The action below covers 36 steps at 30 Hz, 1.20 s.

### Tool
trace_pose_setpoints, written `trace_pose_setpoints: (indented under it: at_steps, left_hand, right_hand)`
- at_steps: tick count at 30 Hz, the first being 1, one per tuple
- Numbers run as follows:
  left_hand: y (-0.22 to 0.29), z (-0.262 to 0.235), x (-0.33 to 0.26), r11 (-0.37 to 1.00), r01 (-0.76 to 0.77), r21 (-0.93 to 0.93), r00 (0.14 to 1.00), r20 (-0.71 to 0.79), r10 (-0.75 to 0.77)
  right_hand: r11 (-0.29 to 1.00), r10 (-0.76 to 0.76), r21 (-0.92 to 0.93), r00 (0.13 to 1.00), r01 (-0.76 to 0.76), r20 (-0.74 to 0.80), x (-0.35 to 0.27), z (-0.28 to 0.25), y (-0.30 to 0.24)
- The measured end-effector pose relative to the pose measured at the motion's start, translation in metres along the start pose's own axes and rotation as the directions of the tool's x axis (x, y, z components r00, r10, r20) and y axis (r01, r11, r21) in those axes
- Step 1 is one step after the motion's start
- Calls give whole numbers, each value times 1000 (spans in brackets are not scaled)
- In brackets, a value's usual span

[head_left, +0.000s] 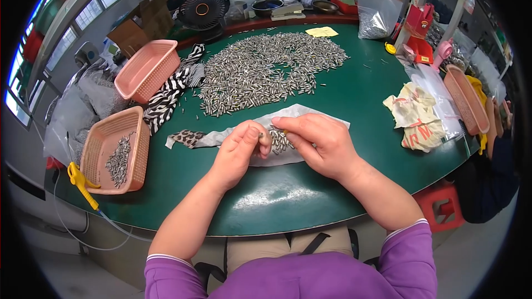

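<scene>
Above a grey cloth on the green table, my two hands come close together. The fingers of my left hand are curled closed, and a small metal part shows at its thumb tip. My right hand is pinched closed; a tiny yellowish spot shows at its fingertips, too small to name. Between the hands, a little heap of silvery cylindrical metal parts lies on the cloth. Beyond them spreads a large pile of similar metal parts.
At the left stand two pink baskets, an upper basket and a lower basket with metal parts inside. A yellow air gun hangs by the lower basket. Zebra-striped cloth, a black fan and a crumpled printed bag lie around.
</scene>
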<state>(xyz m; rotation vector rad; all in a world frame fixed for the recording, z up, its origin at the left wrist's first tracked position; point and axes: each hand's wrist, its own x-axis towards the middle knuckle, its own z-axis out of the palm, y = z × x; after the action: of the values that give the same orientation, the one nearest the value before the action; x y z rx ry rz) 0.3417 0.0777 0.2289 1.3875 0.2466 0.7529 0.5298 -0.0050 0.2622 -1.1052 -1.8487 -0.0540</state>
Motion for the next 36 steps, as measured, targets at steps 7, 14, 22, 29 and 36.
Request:
trace_pose_setpoints:
  at_steps: [7, 14, 22, 29, 36]
  left_hand:
    - [3, 3, 0, 1000, 21, -12, 1000, 9, -21]
    - [5, 4, -3, 995, 85, -50, 996, -3, -86]
    - [7, 9, -3, 993, 116, 3, 987, -113, -115]
    - [6, 8, -3, 991, 123, 47, 987, -105, -118]
    - [-1, -5, -2, 993, 120, -8, 993, -14, -120]
  right_hand:
    - [999, -3, 35, 1000, 2, 9, 1, -1, -1]
    - [987, -43, 157, 998, 34, 55, -1, 2, 0]
    - [992, 24, 123, 993, -38, 114, -4, 3, -1]
    - [993, 40, 106, 993, -51, 108, -5, 4, -1]
    - [995, -15, -98, 998, 21, 60, 0, 1, -3]
